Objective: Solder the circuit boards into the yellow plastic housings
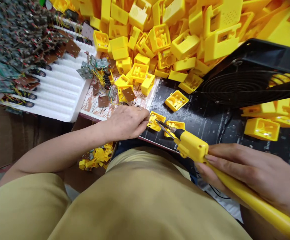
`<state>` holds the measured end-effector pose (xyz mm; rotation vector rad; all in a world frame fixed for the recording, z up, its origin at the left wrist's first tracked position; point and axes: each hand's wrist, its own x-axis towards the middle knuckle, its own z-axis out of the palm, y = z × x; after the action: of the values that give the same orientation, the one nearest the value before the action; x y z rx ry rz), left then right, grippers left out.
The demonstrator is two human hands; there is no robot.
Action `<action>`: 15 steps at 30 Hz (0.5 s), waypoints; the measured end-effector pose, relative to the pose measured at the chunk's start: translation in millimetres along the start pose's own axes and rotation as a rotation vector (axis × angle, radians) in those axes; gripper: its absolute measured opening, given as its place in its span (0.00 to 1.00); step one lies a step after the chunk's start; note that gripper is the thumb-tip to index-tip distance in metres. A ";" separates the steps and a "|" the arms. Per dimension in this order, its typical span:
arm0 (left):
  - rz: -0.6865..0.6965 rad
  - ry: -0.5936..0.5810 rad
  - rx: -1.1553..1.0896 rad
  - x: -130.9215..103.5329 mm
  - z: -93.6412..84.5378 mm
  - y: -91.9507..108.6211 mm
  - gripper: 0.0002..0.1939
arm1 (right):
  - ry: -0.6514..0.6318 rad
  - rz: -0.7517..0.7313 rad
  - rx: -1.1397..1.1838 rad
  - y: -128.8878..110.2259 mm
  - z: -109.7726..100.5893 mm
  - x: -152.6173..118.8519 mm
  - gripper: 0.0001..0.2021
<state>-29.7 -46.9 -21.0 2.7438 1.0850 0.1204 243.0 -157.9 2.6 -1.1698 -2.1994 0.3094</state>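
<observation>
My right hand (249, 170) is wrapped round the yellow handle of a soldering iron (193, 145). The iron's tip reaches into a small open yellow plastic case (157, 116) with metal parts inside. At the left edge of that case, my left hand (131, 121) is closed, its fingertips partly hidden against the case wall. Right beside it, a second yellow case (175, 125) lies partly behind the iron's tip. A third open case (176, 100) sits a little farther back on the black mat (197, 115).
A large heap of yellow cases (154, 40) fills the back. At the right stands a black fan (249, 73). Many circuit boards with wires (17, 50) lie on a ribbed white foam tray (67, 90) at left. Below the table edge are more yellow parts (98, 156).
</observation>
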 end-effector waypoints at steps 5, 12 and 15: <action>-0.005 0.008 0.019 0.1 0.2 0.7 0.12 | 0.025 -0.037 -0.033 3.0 -1.2 7.9 0.07; -0.011 0.019 0.006 -0.4 1.0 1.8 0.11 | 0.047 -0.148 -0.006 4.2 7.7 18.7 0.05; -0.017 0.018 0.008 0.3 0.9 2.1 0.11 | 0.035 -0.128 -0.002 3.4 4.3 17.8 0.06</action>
<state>-28.0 -48.3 -21.5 2.7454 1.1150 0.1382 235.2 -141.2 5.0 -1.0225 -2.2328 0.2310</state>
